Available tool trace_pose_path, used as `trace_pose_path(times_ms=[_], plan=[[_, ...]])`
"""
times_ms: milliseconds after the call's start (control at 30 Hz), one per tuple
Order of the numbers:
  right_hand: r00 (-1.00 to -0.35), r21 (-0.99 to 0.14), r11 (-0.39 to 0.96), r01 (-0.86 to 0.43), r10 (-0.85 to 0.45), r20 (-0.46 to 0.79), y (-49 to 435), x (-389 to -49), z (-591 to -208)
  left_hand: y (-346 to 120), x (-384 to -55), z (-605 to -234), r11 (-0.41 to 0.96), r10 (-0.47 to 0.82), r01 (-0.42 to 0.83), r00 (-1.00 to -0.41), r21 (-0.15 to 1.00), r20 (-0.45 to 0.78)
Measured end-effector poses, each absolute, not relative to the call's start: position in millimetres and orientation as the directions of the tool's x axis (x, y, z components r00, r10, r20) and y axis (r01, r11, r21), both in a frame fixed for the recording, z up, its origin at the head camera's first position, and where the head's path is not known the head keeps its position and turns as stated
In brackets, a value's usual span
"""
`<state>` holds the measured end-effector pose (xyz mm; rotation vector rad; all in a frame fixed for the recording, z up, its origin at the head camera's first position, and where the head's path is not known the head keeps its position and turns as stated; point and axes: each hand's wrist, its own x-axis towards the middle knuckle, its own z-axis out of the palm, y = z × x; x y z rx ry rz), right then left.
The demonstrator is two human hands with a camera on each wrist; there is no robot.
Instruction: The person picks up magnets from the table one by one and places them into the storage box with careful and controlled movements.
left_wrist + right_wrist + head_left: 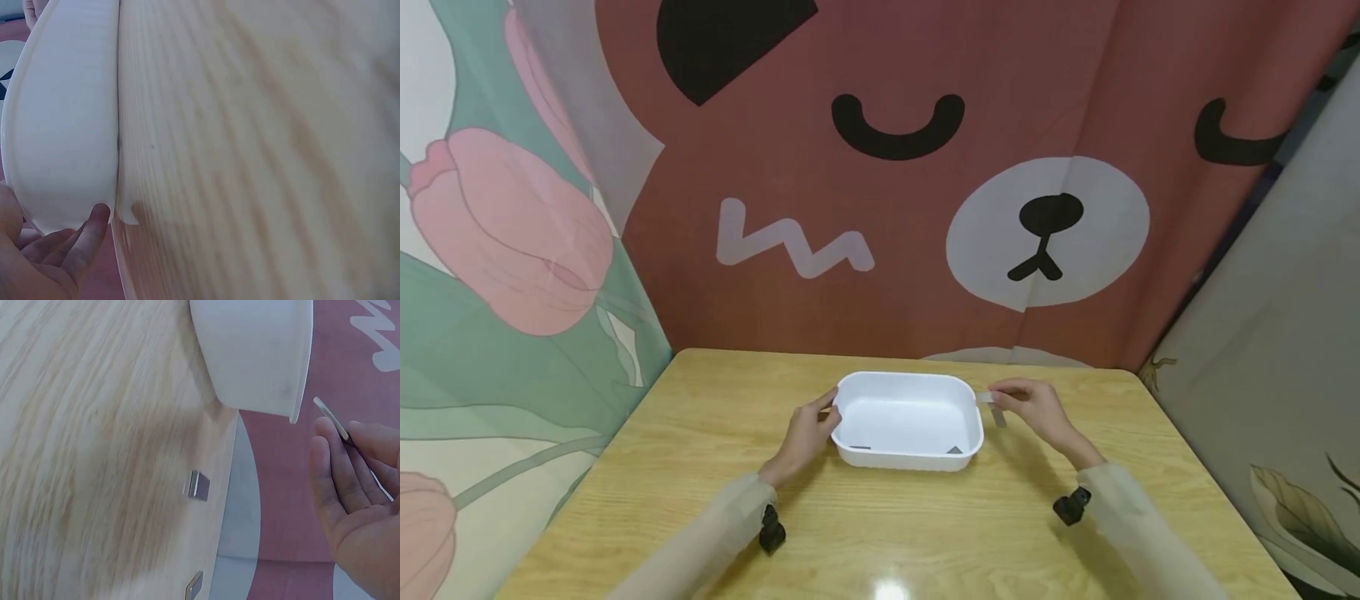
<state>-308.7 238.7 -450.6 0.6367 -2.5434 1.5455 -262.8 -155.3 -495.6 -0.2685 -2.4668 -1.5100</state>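
Note:
A white rectangular tray (907,460) with rounded corners stands on the wooden table. My left hand (805,435) holds its left end; in the left wrist view a fingertip (99,215) touches the outer wall. Just off the tray's right end, about rim height, my right hand (1033,410) pinches a thin flat strip (331,417), pale and metallic-looking, between thumb and fingers. Its exact kind cannot be told. Inside the tray, along the near side, a dark sliver (860,448) and a small grey triangular shape (954,451) show.
Right of the tray, a small flat shiny piece (200,485) lies on the table (850,533), with a second similar piece (194,585) beyond it. A bear-print curtain (910,308) hangs behind the table's far edge. Printed cloths hang at both sides.

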Motion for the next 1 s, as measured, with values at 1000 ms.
trace_pose_path(times_ms=[1000], plan=[[-0.895, -0.887, 0.291, -0.358, -0.378, 0.237, 200.6, -313.8, -443.2, -156.5, -265.4, -497.6, 0.443, 0.036, 0.274, -0.957, 0.854, 0.288]])
